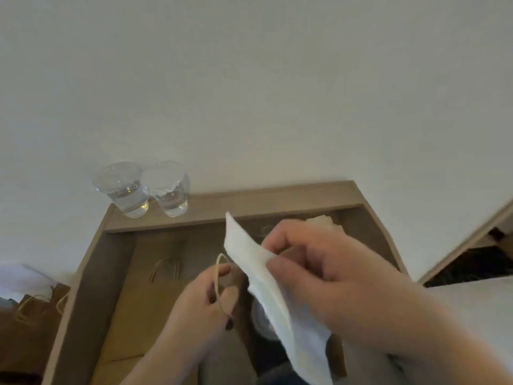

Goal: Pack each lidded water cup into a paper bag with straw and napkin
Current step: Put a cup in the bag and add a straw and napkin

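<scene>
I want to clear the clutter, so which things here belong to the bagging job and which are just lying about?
Job: napkin, pinched by the right hand; bag handle, held by the left hand; left cup and right cup, lidded, on the ledge; flat bags below it.
Lying about: white bundle, far left; dark gap, far right.

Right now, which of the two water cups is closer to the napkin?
The cup on the right; the other cup stands further left, at the corner of the ledge, farther from the napkin the right hand pinches.
</scene>
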